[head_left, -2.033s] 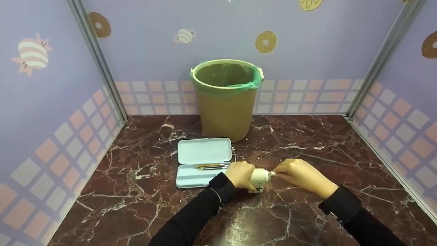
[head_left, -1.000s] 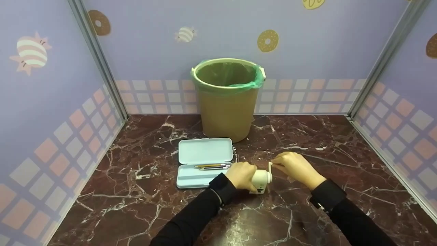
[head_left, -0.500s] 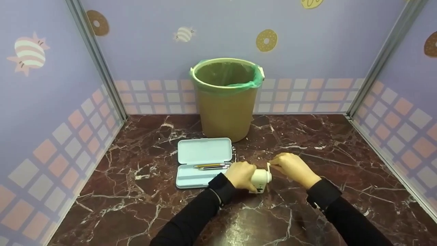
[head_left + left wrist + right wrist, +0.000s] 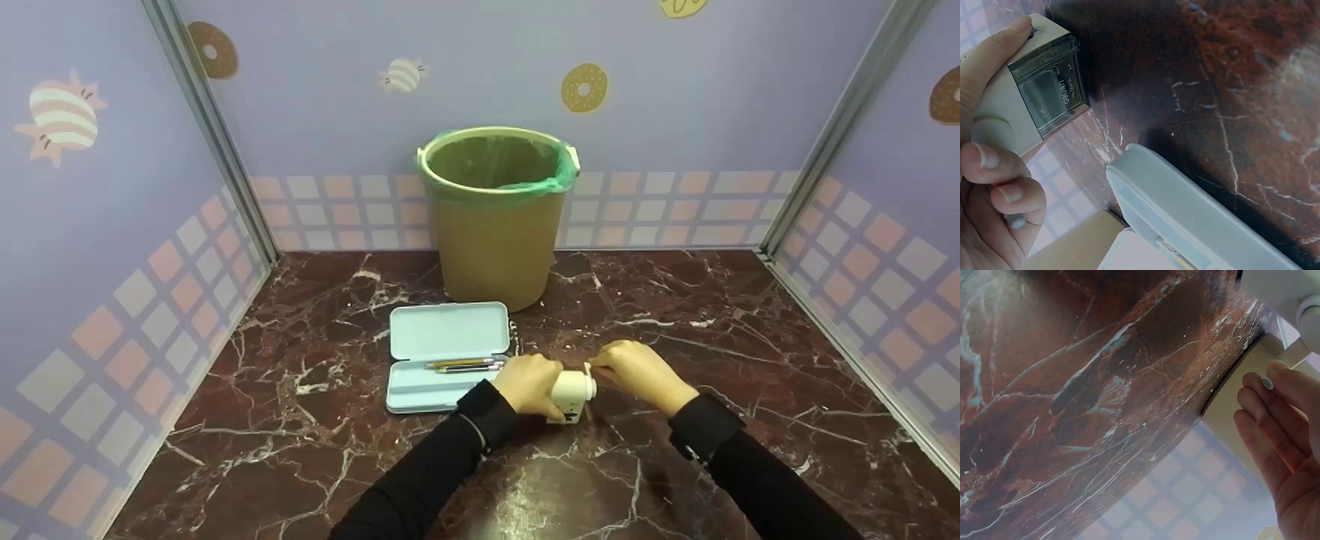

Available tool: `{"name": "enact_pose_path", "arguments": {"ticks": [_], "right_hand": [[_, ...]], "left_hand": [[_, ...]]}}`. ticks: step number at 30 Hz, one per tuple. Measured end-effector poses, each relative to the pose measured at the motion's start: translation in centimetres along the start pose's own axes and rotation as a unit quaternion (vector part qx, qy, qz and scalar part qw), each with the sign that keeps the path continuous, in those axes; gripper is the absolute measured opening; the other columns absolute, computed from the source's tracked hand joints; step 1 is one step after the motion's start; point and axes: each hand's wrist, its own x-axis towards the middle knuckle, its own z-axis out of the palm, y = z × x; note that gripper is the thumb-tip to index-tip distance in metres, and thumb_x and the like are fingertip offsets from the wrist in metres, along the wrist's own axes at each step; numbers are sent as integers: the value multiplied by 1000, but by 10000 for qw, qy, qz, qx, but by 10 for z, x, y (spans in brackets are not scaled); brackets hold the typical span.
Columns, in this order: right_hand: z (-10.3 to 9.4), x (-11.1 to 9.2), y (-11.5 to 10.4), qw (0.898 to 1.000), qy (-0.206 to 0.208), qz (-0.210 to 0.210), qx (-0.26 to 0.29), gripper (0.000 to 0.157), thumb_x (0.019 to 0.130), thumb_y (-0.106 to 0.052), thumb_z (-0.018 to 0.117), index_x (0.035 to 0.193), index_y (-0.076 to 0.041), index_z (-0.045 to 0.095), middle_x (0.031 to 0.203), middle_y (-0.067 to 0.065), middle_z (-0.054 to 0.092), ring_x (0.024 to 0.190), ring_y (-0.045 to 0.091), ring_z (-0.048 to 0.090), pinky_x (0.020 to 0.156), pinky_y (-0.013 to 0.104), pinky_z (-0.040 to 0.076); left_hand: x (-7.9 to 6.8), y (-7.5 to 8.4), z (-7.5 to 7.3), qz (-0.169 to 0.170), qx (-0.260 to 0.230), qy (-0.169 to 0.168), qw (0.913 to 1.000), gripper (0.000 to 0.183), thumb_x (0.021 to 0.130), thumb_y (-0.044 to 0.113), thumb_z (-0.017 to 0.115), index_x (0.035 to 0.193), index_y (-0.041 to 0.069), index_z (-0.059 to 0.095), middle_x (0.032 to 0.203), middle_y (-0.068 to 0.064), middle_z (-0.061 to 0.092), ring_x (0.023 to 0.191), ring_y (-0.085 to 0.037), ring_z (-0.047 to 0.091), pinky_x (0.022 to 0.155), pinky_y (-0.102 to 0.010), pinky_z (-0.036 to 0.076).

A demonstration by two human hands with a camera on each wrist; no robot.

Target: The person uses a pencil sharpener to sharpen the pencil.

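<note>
A cream hand-crank pencil sharpener (image 4: pixel 570 390) lies to the right of the pencil case, its crank facing right. My left hand (image 4: pixel 529 384) grips its body from the left; in the left wrist view the thumb lies along one side, near a dark clear shavings drawer (image 4: pixel 1050 87). A small grey rounded end (image 4: pixel 1015 221) pokes out between the curled fingers of that hand. With thumb and fingertips, my right hand (image 4: pixel 637 371) pinches the knob of the crank handle (image 4: pixel 1294 354), which points upward in the head view. The other right fingers extend loosely.
A light blue pencil case (image 4: pixel 431 388) lies unfolded left of the sharpener, holding several pencils (image 4: pixel 465 366). Behind it stands a tan bin (image 4: pixel 499 240) with a green liner (image 4: pixel 559 184). Patterned panels wall the dark red marble table (image 4: pixel 300 450) at back and sides.
The crank handle has gone from pointing at the right hand to standing up, and the right hand has moved slightly left with it. The left hand and sharpener have stayed put.
</note>
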Motion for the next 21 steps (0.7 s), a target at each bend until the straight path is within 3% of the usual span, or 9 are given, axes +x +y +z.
{"name": "enact_pose_path", "arguments": {"ticks": [13, 21], "right_hand": [[5, 1, 0, 9998, -191, -33, 63, 12, 89, -6, 72, 79, -11, 76, 74, 2, 74, 67, 22, 70, 60, 39, 55], [13, -9, 1, 9996, -267, -19, 132, 6, 84, -4, 76, 89, -7, 80, 80, 6, 77, 73, 25, 73, 66, 41, 59]], "left_hand": [[0, -1, 2, 0, -36, 67, 10000, 51, 64, 49, 92, 95, 14, 72, 87, 1, 77, 73, -17, 72, 63, -33, 58], [-1, 1, 2, -21, -104, 131, 9999, 51, 64, 48, 93, 94, 14, 72, 87, 1, 77, 74, -17, 73, 64, -32, 58]]}}
